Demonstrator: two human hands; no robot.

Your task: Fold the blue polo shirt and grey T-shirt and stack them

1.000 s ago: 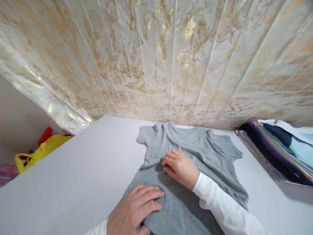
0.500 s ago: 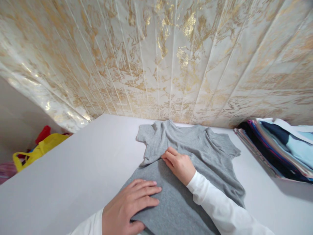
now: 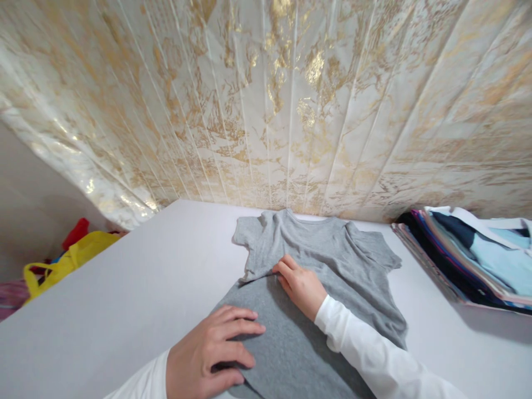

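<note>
A grey short-sleeved T-shirt (image 3: pixel 266 310) lies on the white table, neckline toward the far edge and wrinkled across the chest. A crosswise fold runs over its left middle. At that fold my right hand (image 3: pixel 301 285) is closed, fingertips pinching the cloth. My left hand (image 3: pixel 216 349) rests on the shirt's lower left part, fingers spread apart and thumb by the cloth edge. The shirt's near end runs out of the bottom of the view.
On the right of the white table (image 3: pixel 137 288) stands a stack of folded clothes (image 3: pixel 469 260). Beyond the table's left edge sits a yellow bag (image 3: pixel 78 252) with red and pink items around it. A white and gold curtain (image 3: pixel 291 111) hangs behind the table.
My left hand has shifted slightly left, its fingers more curved and its thumb drawn nearer to them. My right hand keeps its pinch at the fold. The view has tilted a little.
</note>
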